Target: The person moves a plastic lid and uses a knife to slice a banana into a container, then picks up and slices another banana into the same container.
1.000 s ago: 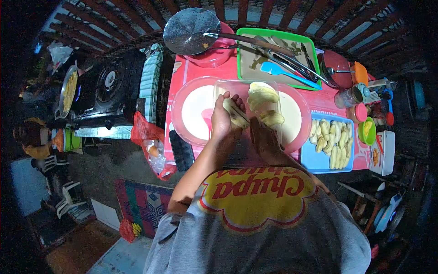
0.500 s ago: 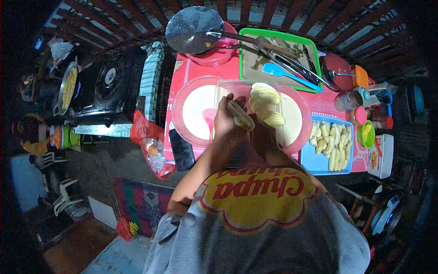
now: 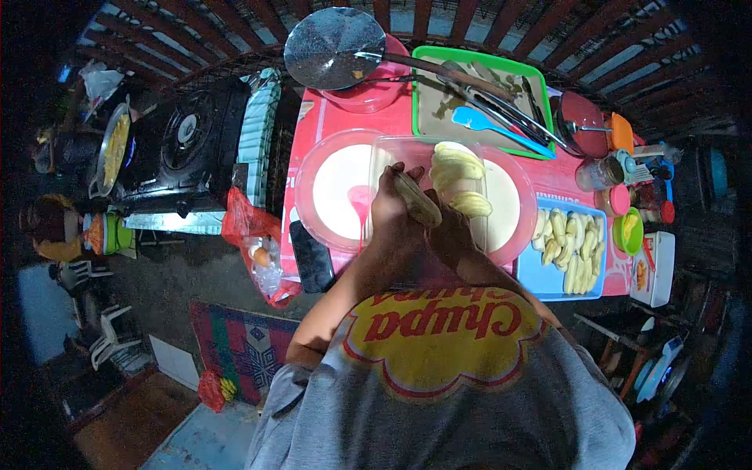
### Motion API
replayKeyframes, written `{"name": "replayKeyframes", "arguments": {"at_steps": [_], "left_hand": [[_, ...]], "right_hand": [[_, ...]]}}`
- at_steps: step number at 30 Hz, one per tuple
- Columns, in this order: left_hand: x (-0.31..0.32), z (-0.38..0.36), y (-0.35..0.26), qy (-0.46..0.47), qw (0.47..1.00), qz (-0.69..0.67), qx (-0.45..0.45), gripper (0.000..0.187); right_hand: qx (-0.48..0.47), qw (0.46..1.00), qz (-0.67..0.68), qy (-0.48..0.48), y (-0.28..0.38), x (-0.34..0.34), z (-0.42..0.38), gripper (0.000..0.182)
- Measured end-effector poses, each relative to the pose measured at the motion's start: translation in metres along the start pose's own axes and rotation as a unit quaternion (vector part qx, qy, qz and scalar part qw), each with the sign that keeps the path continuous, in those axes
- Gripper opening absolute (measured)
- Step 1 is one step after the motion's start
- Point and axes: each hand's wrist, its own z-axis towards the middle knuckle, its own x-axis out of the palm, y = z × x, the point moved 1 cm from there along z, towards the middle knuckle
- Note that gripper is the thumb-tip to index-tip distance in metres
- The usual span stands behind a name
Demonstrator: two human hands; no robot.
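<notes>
My left hand (image 3: pixel 388 205) is closed around a peeled banana (image 3: pixel 417 202), which lies in shadow and slants across above a clear plastic container. Close against the banana's lower end, my right hand (image 3: pixel 452 235) has its fingers curled; whatever it grips is hidden in the dark. Fanned banana slices (image 3: pixel 457 168) rest in the right part of the clear container (image 3: pixel 399 143). That container sits over a large bowl of pale batter (image 3: pixel 337 188), with more batter showing on its right side.
At right, a blue tray (image 3: pixel 540 270) holds several peeled bananas. Behind are a green-rimmed tray (image 3: pixel 439 110) with tongs and a blue spatula (image 3: pixel 470 119), and a strainer (image 3: pixel 333 51). A phone (image 3: pixel 312 258) lies left. A pan (image 3: pixel 117 149) of food is on the stove (image 3: pixel 188 149).
Both hands and the banana have shifted slightly right and down. The fanned slices and the other things on the table look much the same.
</notes>
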Motion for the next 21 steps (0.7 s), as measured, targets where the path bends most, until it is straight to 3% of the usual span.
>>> {"name": "replayKeyframes", "arguments": {"at_steps": [4,5,7,8,9,10,12,21], "left_hand": [[-0.004,0.007,-0.001,0.019,1.0,0.004,0.005,0.029],[-0.006,0.014,-0.004,0.001,0.999,-0.003,0.032,0.028],[-0.005,0.021,-0.012,-0.017,0.998,-0.012,0.061,0.028],[-0.003,0.022,-0.019,-0.014,0.996,-0.034,0.078,0.027],[0.0,0.021,-0.025,-0.011,0.994,-0.055,0.095,0.027],[0.005,0.017,-0.028,-0.02,0.993,-0.08,0.087,0.028],[0.011,0.012,-0.03,-0.033,0.993,-0.074,0.084,0.03],[0.013,0.008,-0.017,-0.003,0.993,-0.014,0.116,0.033]], "right_hand": [[-0.019,1.0,0.016,0.009,-0.014,0.003,-0.001,0.025],[0.061,0.974,0.217,0.008,-0.019,0.006,-0.002,0.022],[0.137,0.903,0.408,0.008,-0.024,0.0,-0.012,0.019],[0.054,0.988,0.137,0.035,-0.012,-0.017,-0.021,0.016],[-0.035,0.987,-0.144,0.058,-0.006,-0.026,-0.027,0.014],[-0.037,0.987,-0.144,0.06,-0.011,-0.027,-0.031,0.014],[-0.054,0.986,-0.156,-0.025,-0.015,-0.027,-0.036,0.014],[-0.115,0.981,-0.146,-0.061,0.013,-0.03,-0.035,0.014]]}}
